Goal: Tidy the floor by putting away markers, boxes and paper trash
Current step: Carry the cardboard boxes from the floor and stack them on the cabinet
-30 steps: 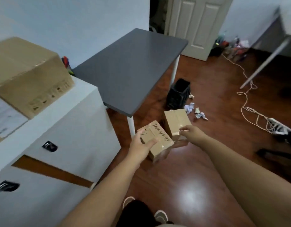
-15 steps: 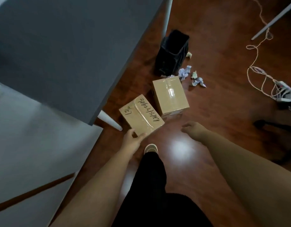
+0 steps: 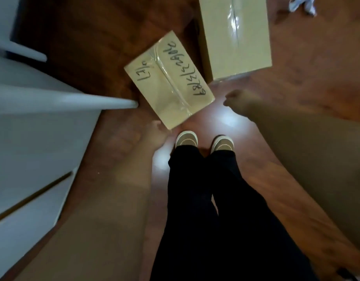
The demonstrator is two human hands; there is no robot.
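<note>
Head view looks straight down at my legs and the wood floor (image 3: 309,57). 2 cardboard boxes lie on it ahead of my shoes (image 3: 186,138): the handwritten box (image 3: 169,80), taped along its top and marked in black pen, sits at an angle, and the plain box (image 3: 235,35) lies just beside its far right corner. My left hand (image 3: 154,131) is just beside the near corner of the handwritten box; it is blurred, so I cannot tell whether it touches or how its fingers lie. My right hand (image 3: 239,100) hangs above the floor near that box's right corner, fingers loosely curled, grasping nothing. Crumpled paper (image 3: 301,5) lies at the top right. A white table leg (image 3: 77,102) slants in from the left.
</note>
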